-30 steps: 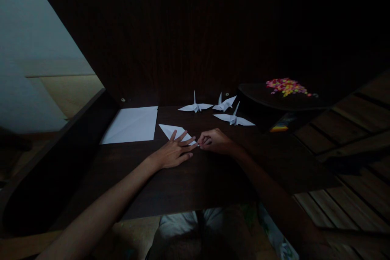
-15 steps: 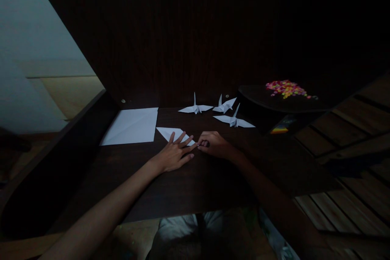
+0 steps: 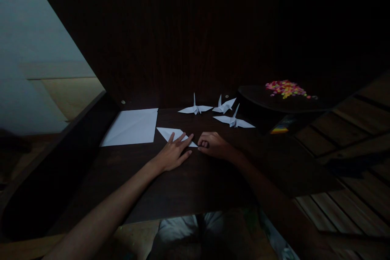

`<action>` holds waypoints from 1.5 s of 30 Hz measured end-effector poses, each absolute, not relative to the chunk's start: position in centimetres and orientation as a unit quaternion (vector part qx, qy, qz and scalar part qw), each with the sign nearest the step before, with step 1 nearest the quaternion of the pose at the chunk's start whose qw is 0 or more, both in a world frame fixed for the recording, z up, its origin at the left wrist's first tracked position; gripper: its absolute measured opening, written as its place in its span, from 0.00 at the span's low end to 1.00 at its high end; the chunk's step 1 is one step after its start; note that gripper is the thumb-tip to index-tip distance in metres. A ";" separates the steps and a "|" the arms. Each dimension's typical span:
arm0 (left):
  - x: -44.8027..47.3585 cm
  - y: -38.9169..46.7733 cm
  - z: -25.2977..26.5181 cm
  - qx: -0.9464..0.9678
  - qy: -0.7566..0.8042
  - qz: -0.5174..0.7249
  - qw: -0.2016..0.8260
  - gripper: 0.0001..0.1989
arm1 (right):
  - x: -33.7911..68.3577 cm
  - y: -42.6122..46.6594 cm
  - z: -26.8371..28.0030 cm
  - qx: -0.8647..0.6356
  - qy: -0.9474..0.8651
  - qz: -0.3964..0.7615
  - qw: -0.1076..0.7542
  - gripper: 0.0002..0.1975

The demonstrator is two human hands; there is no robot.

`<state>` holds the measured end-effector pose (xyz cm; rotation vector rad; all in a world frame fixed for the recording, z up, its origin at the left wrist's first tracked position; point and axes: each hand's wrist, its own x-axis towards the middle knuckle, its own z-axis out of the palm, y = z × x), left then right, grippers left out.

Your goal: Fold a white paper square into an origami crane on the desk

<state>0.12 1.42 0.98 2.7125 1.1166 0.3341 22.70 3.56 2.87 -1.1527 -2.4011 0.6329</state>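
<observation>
Fold: our left hand [image 3: 173,155], fingers spread, rests on white, pointed paper [image 3: 166,132].
Pinch: unclear; our right hand [image 3: 212,145] curls by its four-o'clock tip [image 3: 193,144].
Risk: slipping, from slack pressure.

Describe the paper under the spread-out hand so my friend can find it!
Find the dark desk. In front of three paper birds, the left hand rests on a folded white paper. It's flat and pointed, unlike the upright birds and the broad sheet at left.

Left hand [image 3: 171,156]: I've drawn its spread fingers closer together.
Folded paper [image 3: 167,132]: I now see its right tip uncovered; it lies slightly farther left than a second ago.
</observation>
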 end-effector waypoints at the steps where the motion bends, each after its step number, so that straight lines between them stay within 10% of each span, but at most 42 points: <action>1: 0.1 1.4 1.0 0.909 0.385 0.126 0.101 0.32 | 22.7 3.5 2.7 -0.409 -0.861 0.223 0.202 0.04; 24: -0.6 2.3 0.5 0.869 0.356 0.289 0.184 0.18 | 21.7 2.3 3.4 -0.271 -0.896 0.129 0.328 0.06; 45: 1.1 0.6 1.5 0.692 0.354 0.383 0.500 0.17 | 20.0 1.2 4.0 -0.363 -0.770 0.215 0.479 0.05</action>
